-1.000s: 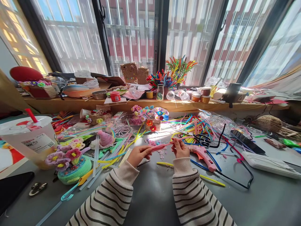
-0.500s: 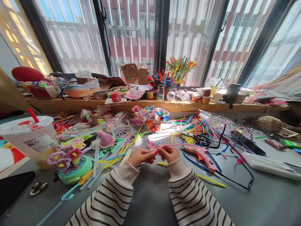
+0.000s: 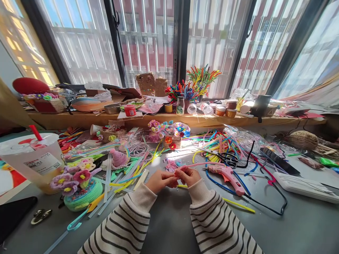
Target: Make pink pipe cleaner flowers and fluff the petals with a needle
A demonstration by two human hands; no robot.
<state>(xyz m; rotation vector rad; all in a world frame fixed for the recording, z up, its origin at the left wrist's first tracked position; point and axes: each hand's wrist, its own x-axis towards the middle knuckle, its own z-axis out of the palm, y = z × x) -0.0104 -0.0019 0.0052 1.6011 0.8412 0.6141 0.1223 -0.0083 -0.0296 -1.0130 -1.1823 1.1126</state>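
My left hand (image 3: 160, 180) and my right hand (image 3: 189, 176) meet over the grey table (image 3: 174, 225), fingertips almost touching. Both pinch the near end of a pink pipe cleaner (image 3: 201, 164), which runs from my fingers off to the right. Just right of my right hand lies a pink hot glue gun (image 3: 227, 174) with a black cord. Black-handled scissors (image 3: 227, 158) rest behind it. Small pink scraps (image 3: 171, 163) lie just beyond my hands.
A cup with a red straw (image 3: 37, 160) and a yarn basket of flowers (image 3: 79, 183) stand at the left. Loose pipe cleaners (image 3: 219, 143) pile behind the scissors. A phone (image 3: 275, 158) and a white case (image 3: 302, 183) lie right. A cluttered wooden shelf (image 3: 79, 118) runs under the window.
A second ago my hands were apart, stretching the pink pipe cleaner between them. The right hand has come left to meet the left one at the near end.
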